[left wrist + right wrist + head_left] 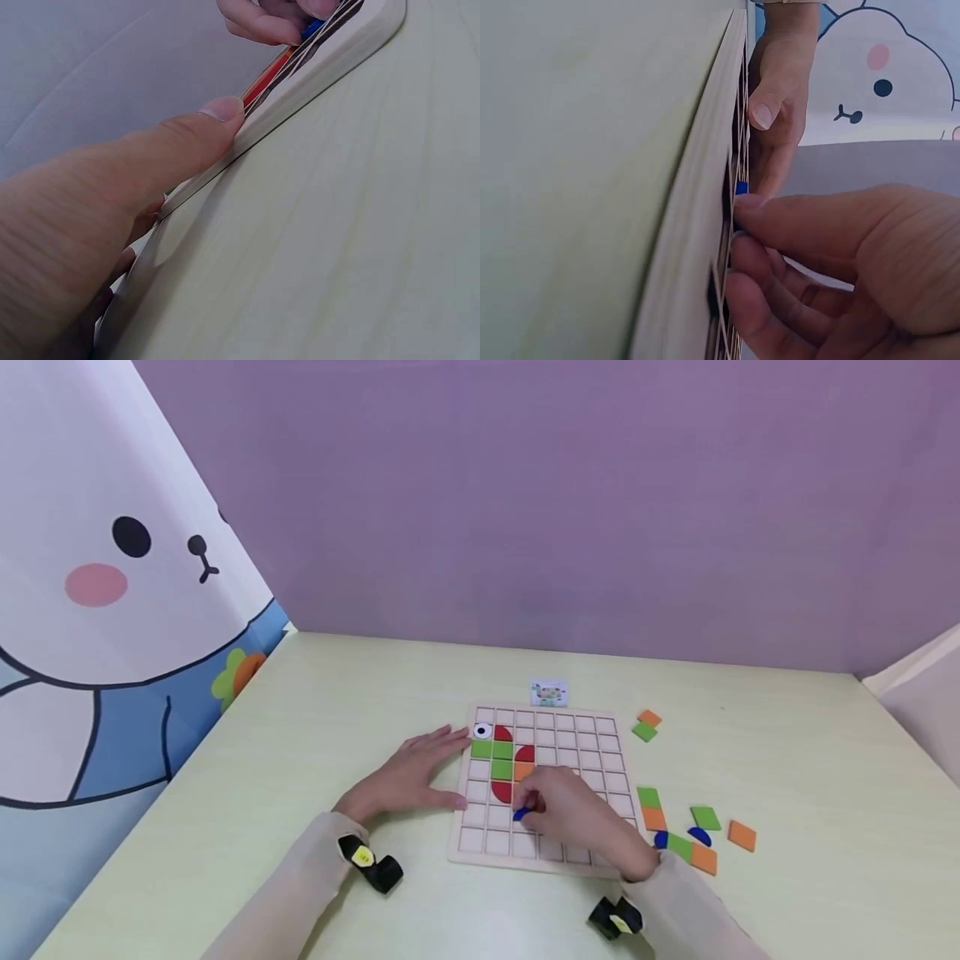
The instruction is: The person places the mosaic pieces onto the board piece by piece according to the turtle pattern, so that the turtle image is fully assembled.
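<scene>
A wooden grid board point(471, 852) lies on the table, with green, red and orange tiles and a round eye piece point(482, 731) in its left cells. Between right thumb and fingers, my right hand point(566, 806) pinches a blue rounded tile point(519, 815) over a cell in the lower left part. In the right wrist view the blue tile point(742, 187) shows beside the thumb tip, right at the grid. My left hand point(412, 777) rests against the board's left edge, fingers straight and spread. Its thumb point(223, 112) touches the rim in the left wrist view.
Right of the board lie loose tiles: a green tile point(705, 817), an orange tile point(742, 835), a blue tile point(700, 836) and several more. Farther back are another orange tile point(649, 717) and green tile point(644, 732). A small picture card point(549, 692) lies behind the board.
</scene>
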Tool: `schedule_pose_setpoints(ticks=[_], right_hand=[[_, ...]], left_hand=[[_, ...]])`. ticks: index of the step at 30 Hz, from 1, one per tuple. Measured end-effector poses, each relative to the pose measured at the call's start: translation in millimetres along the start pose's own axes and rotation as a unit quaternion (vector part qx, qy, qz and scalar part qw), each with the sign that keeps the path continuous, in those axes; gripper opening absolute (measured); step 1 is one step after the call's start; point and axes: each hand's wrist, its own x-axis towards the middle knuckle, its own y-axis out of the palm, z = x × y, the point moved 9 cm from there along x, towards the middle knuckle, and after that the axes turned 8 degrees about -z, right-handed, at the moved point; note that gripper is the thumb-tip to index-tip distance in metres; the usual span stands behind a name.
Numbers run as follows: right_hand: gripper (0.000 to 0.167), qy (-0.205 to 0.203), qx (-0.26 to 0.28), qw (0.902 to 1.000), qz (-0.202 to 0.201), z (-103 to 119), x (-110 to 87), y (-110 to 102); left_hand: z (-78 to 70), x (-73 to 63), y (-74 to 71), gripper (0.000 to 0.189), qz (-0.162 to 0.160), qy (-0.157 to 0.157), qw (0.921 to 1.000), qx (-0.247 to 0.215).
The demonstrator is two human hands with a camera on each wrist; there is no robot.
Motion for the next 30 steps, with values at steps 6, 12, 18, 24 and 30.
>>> schedule_pose_setpoints(ticks=[6, 12, 18, 24, 30], right_hand=[[0.013, 0.012, 0.004, 0.9999, -0.009, -3, 0.3, 0], [0.014, 0.016, 0.005, 0.9998, -0.013, -4, 0.5, -1], [0.014, 0.021, 0.018, 0.9996, -0.010, -4, -0.7, 1], [0.016, 0.013, 0.019, 0.9997, -0.008, -2, -0.7, 0], [0.016, 0.008, 0.013, 0.9996, -0.023, -3, -1.8, -10]], left_hand=[[0.7, -0.5, 0.2, 0.091, -0.002, 0.000, 1.0000, 0.001], [0.8, -0.1, -0.4, 0.091, -0.007, 0.000, 1.0000, -0.003], [0.0, -1.3, -0.6, 0.090, -0.007, 0.000, 1.0000, -0.006], [-0.6, -3.5, -1.0, 0.090, -0.008, 0.007, 0.9999, 0.000], [-1.2, -2.6, 0.0, 0.090, -0.007, 0.008, 0.9999, -0.005]])
